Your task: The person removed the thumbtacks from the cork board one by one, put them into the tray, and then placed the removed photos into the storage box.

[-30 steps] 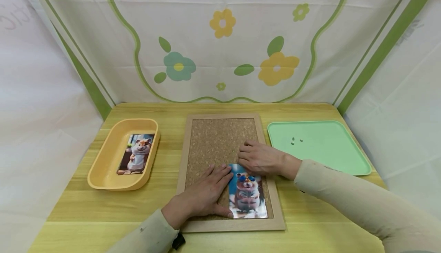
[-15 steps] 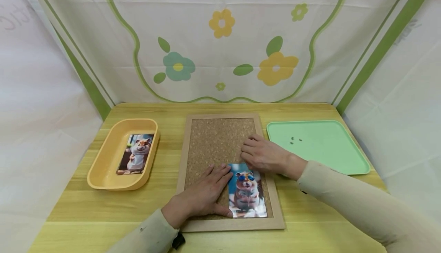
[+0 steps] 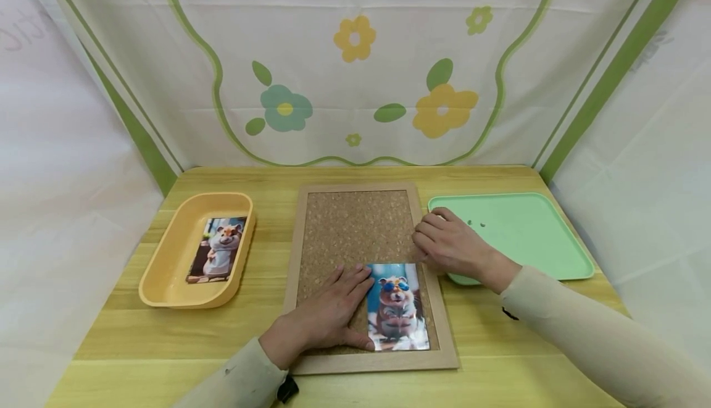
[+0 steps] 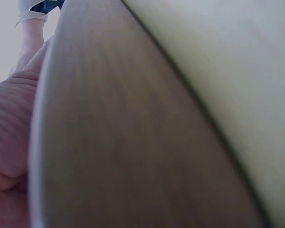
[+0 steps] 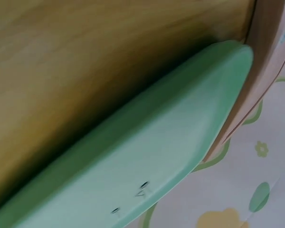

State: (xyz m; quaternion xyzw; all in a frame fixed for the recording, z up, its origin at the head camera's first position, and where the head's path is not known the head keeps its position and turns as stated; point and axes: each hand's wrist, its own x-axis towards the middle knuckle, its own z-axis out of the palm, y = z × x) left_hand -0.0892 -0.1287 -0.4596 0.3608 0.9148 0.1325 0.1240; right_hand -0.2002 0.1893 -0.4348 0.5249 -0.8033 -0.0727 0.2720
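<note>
My left hand (image 3: 333, 312) lies flat, fingers spread over the cork board (image 3: 355, 223). Its fingertips and thumb touch the left edge of a glossy photo (image 3: 397, 309) of a hamster in blue sunglasses, at the board's lower right. In the left wrist view, the wooden frame (image 4: 133, 128) runs close before the camera, with part of a palm (image 4: 9, 133) beside it. My right hand (image 3: 452, 241), fingers curled, hovers between the board's right frame and the green tray (image 3: 528, 235). Its fingertips are hidden, so I cannot tell whether they hold something.
Two small metallic bits (image 3: 476, 224) lie in the tray, close beyond the right hand. A yellow bin (image 3: 161, 278) at the left holds another hamster photo (image 3: 218, 250). A floral curtain (image 3: 355, 87) stands behind the wooden table (image 3: 266, 210).
My right hand has moved right, from the photo's top edge to the tray's left edge, uncovering the photo's top right corner. The left hand and the photo have stayed in place.
</note>
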